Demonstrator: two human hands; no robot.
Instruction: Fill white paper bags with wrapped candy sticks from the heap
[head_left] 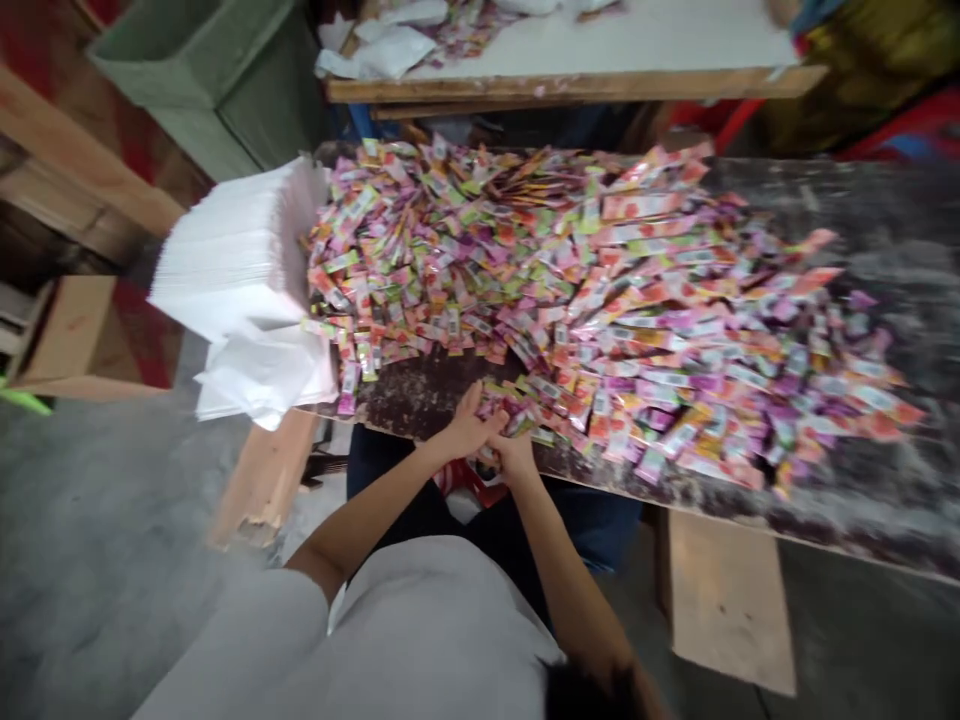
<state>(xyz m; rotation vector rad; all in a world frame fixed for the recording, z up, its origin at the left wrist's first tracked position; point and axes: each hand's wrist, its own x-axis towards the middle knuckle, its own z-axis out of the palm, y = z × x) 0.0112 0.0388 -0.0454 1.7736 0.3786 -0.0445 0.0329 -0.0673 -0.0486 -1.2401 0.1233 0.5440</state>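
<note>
At the table's front edge my left hand and my right hand come together around a small bunch of colourful packets. The fingers of both hands are curled against the bunch; blur hides exactly how each one grips. Beyond and to the right of my hands spreads a large heap of the same narrow, shiny packets, in pink, orange, purple and green. Those to the right lie in long rows, while the left part is jumbled.
A tall stack of white sheets or bags stands at the table's left end, with loose white ones before it. Behind are a green bin and a second table bearing white bags and packets. A cardboard box sits left.
</note>
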